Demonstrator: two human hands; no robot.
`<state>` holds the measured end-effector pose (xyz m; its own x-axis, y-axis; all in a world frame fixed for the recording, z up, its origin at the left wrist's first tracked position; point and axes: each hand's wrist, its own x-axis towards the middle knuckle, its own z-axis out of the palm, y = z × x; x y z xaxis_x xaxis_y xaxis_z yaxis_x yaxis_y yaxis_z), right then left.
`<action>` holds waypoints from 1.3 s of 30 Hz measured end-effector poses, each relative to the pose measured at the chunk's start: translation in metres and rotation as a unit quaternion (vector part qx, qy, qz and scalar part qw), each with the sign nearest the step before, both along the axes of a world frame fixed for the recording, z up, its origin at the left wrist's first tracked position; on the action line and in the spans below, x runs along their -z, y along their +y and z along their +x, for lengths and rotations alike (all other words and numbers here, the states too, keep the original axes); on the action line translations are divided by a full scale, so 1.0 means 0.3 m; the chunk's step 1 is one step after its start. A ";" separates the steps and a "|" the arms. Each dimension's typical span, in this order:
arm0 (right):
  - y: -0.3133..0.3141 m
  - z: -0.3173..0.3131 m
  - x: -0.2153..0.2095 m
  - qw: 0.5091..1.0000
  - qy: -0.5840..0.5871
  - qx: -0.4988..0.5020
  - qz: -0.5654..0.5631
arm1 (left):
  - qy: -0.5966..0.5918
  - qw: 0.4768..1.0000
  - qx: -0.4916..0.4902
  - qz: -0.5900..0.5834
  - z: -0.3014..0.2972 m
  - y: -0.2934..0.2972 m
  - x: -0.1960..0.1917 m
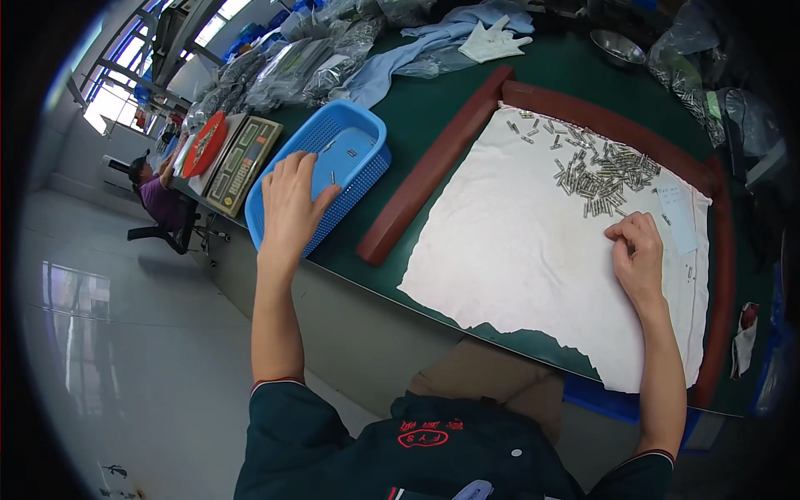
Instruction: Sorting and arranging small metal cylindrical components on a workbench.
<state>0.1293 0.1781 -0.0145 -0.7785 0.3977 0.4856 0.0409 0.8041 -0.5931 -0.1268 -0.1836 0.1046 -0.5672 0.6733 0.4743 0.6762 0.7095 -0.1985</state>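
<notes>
My left hand (pixel 290 198) hangs over the near end of a blue plastic basket (pixel 367 182), its thumb held apart from the fingers. Just beyond the thumb a small metal pin (pixel 332 177) shows against the basket; whether it touches anything I cannot tell. A few more metal pins lie on the basket's floor. On a white cloth (pixel 508 242) to the right is a loose pile of small silvery metal pins (pixel 607 173). At the pile's near edge my right hand (pixel 640 257) has its fingers curled together, and what they may hold is hidden.
Dark red wooden bars (pixel 442 167) frame the cloth on the left, back and right. A scale (pixel 244 164) and a red tray (pixel 205 146) stand left of the basket. A metal bowl (pixel 617 48), a white glove (pixel 495 40) and plastic bags lie behind. Another person (pixel 162 200) sits far left.
</notes>
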 end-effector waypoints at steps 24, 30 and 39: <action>0.007 -0.029 -0.009 0.995 0.022 0.092 0.035 | -0.285 0.890 0.352 0.059 0.255 0.519 0.156; 0.012 -0.068 -0.068 0.992 -0.060 0.102 0.036 | -0.319 0.841 0.435 0.036 0.265 0.766 0.280; 0.021 -0.116 -0.036 0.980 -0.144 0.128 0.040 | -0.371 0.837 0.396 0.064 0.281 0.846 0.342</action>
<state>0.0946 0.1845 -0.0037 -0.7676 0.5678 0.2974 0.4042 0.7889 -0.4629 -0.0424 0.0701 0.0021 -0.1369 0.9482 0.2865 0.8477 -0.0375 0.5291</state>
